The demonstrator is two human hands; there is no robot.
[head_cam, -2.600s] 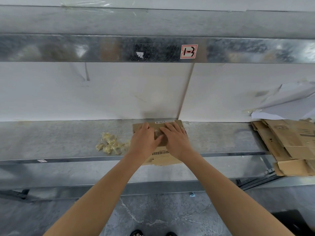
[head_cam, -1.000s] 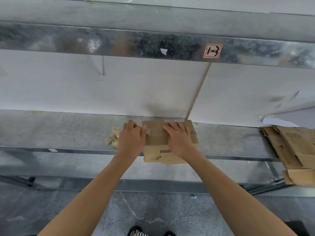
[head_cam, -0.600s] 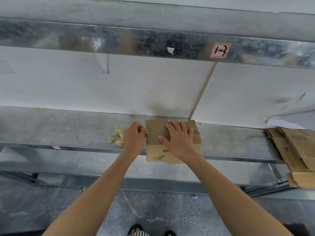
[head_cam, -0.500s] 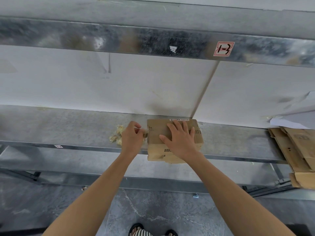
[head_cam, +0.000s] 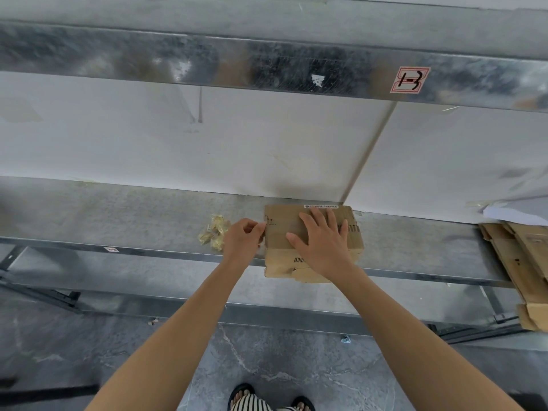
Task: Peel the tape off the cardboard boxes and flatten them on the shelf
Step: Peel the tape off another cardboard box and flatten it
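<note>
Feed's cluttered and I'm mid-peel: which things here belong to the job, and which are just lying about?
Job: cardboard box, left hand pinching its left edge, right hand flat on top, shelf.
Lying about: crumpled tape wads, flattened cardboard pile, white paper.

A small brown cardboard box (head_cam: 280, 247) on the gray metal shelf (head_cam: 118, 215), near the middle. Not flat yet, sides up. Front part poking out a little over the shelf's front edge, with a torn, bent bottom corner. Pressed from above by the flat right hand (head_cam: 323, 244). At the top left edge, maybe a thin bit of tape (head_cam: 264, 225), hard to see, pinched by the left hand (head_cam: 241, 240). Just left of the box, a small yellowish crumpled tape wad (head_cam: 215, 232). Far off at the right end, a pile of flat boxes (head_cam: 522, 262), hanging over the edge.
</note>
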